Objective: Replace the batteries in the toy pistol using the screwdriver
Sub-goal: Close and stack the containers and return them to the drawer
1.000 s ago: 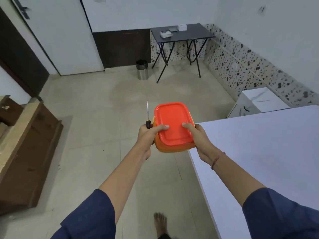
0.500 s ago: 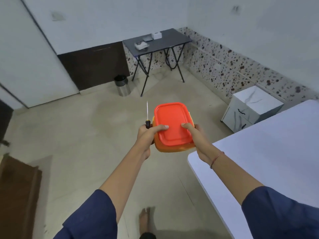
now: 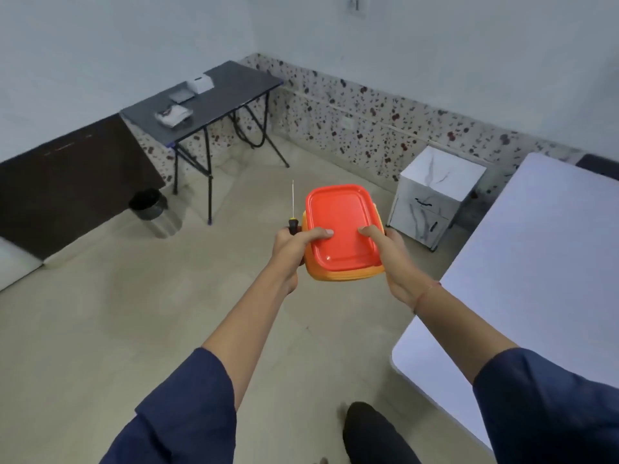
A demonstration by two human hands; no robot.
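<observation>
Head view: person stands on a beige floor, both arms out front, carrying a rectangular orange plastic box [image 3: 341, 229] w/ a red snap-on lid btwn the two hands.

The left hand [image 3: 289, 247] grips the box's left side. Its thumb lies flat across the lid, and the other fingers curl round the box wall & the black handle of a thin steel-shafted screwdriver [image 3: 293, 226]. The shaft points fwd, away from the person, just beside the box.

The right hand [image 3: 393, 259] grips the right side w/ thumb on the lid. The rest of its fingers wrap underneath, mostly hidden.

The lid looks fully seated.

Toy pistol: not visible anywhere. The box is opaque, so can't tell if the pistol & batteries are inside, though prob. they are.

A large white flat tabletop [image 3: 542, 256] sits to the right, near the right forearm. The box is in the air off its corner, not over it.

Bg: grey folding table [image 3: 234, 85], steel bin [image 3: 150, 209], white marbled cabinet [image 3: 438, 169].

Progress, as judged: very start, prep only. The tool is in hand, but nothing is opened and no screw touched.

Left to do:
- set the box on the table
- take the lid off
- take out the pistol
- unscrew the battery cover
- swap the cells
- refit & tighten the cover
</observation>
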